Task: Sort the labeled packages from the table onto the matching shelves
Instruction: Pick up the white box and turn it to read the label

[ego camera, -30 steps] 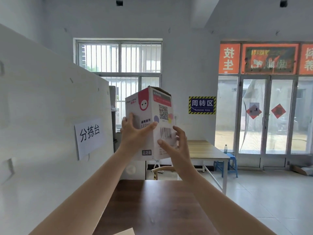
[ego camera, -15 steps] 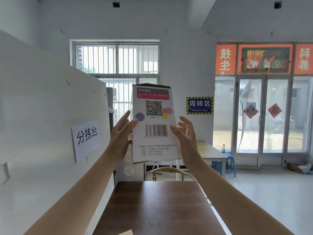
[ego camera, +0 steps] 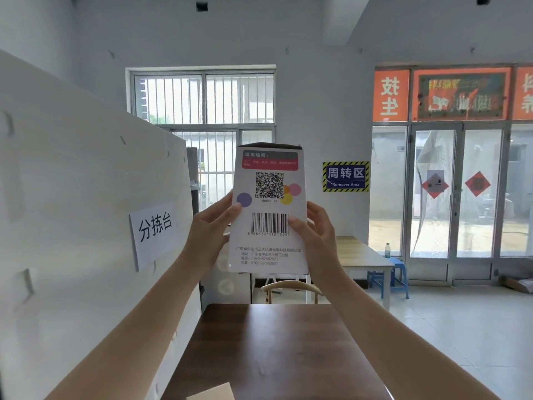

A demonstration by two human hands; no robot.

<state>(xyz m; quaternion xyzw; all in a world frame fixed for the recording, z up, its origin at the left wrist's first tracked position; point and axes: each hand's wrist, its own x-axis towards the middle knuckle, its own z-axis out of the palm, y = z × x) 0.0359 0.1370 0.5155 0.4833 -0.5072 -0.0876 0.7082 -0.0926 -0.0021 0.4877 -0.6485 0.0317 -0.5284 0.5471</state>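
I hold a white cardboard box (ego camera: 269, 243) upright at chest height above the dark wooden table (ego camera: 271, 347). The side facing me shows a red and grey label, a QR code, coloured dots, a barcode and printed text. My left hand (ego camera: 212, 229) grips its left edge, thumb on the front. My right hand (ego camera: 315, 235) grips its right edge, thumb beside the barcode. The corner of a brown cardboard package (ego camera: 213, 393) lies at the table's near edge. No shelves are in view.
A white partition (ego camera: 72, 212) with a paper sign (ego camera: 154, 230) runs along the left. A wooden chair back (ego camera: 291, 287) stands behind the table. Farther off are a light table (ego camera: 360, 255), a blue stool (ego camera: 395, 275) and glass doors (ego camera: 458, 194).
The box has turned so its barcode side faces me squarely. Both hands, loose with fingers spread half a second ago, have closed on its edges.
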